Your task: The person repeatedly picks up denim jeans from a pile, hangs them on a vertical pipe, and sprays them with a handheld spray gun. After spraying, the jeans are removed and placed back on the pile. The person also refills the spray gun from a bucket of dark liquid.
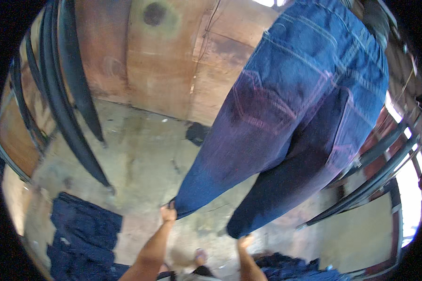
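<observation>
A pair of blue jeans (262, 136) spreads across the upper right, its back side facing me and its waist far and high. The legs look puffed out, with a purplish tint over the seat and thighs and pinkish stitching on the back pockets. My left hand (169, 212) is closed on the hem of the left trouser leg. Lower and to the right, my right hand (245, 241) grips the hem of the other leg, its fingers partly hidden by the denim. Whatever supports the waist is mostly out of sight.
Black tapered tubes (56, 89) hang at the left, with similar dark tubes (361, 187) at the right. Folded dark denim (82, 234) lies at the lower left, and a denim heap (290, 268) at the lower right. Brown panels (162, 56) form the far wall.
</observation>
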Available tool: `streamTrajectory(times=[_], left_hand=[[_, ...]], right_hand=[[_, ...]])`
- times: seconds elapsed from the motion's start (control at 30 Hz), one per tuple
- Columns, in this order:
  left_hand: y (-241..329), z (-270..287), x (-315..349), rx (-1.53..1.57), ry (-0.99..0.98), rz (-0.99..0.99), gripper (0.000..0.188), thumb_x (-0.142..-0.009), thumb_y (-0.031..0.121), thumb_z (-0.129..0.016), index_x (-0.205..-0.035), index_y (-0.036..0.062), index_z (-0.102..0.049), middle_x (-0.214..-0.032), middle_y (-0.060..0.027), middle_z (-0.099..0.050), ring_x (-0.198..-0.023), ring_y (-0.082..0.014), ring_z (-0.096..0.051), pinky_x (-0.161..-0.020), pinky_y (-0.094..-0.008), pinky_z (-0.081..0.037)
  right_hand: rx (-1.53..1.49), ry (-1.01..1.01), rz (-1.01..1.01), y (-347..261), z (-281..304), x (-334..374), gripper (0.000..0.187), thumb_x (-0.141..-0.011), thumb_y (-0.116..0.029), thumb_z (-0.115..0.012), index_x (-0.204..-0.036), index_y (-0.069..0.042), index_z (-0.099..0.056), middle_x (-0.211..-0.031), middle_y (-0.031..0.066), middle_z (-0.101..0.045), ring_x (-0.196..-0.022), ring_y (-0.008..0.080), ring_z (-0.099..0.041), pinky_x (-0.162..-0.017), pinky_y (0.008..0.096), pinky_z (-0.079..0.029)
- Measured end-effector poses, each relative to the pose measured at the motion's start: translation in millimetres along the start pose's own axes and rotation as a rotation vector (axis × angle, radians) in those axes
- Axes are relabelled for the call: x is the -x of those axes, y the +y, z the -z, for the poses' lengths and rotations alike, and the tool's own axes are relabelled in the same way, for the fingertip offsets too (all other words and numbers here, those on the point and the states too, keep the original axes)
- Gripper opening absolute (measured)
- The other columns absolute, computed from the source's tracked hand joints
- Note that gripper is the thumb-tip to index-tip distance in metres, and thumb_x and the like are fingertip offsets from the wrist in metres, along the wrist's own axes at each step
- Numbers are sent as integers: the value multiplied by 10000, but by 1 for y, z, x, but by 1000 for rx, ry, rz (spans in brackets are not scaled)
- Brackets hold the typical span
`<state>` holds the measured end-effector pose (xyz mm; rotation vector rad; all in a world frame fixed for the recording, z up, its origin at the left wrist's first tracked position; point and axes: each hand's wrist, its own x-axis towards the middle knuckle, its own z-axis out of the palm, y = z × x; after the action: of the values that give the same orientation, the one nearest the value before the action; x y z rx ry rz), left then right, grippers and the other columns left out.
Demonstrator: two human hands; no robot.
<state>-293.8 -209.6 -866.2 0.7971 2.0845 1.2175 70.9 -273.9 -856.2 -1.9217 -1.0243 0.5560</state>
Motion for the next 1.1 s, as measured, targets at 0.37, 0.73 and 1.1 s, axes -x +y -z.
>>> streamTrajectory(times=[0.37,0.73,1.1], left_hand=[[43,-162,-88,199,117,61,451,-949,390,-634,-870,-52,-676,-828,-304,-648,-756,-464,-618,-725,-466,-495],[-106,-169,-6,127,304,16,300,-962,303,-643,-805,50,-680,-640,-253,-604,-595,-455,-610,-523,-519,-461],[-518,-128,67,-397,-76,153,415,-1013,443,-485,-943,88,-688,-716,-227,-662,-672,-398,-678,-608,-528,-525]], right_hand=[[692,-121,411,44,-77,-218,405,-918,-224,-635,-1121,125,-607,-1114,267,-632,-1025,418,-603,-921,530,-473],[769,-487,576,119,-88,-70,445,-931,-253,-611,-1178,117,-598,-1173,260,-630,-1042,426,-602,-930,537,-472],[862,-1229,96,248,-119,147,432,-972,-317,-550,-1144,67,-646,-1106,218,-678,-1005,392,-639,-907,482,-496]])
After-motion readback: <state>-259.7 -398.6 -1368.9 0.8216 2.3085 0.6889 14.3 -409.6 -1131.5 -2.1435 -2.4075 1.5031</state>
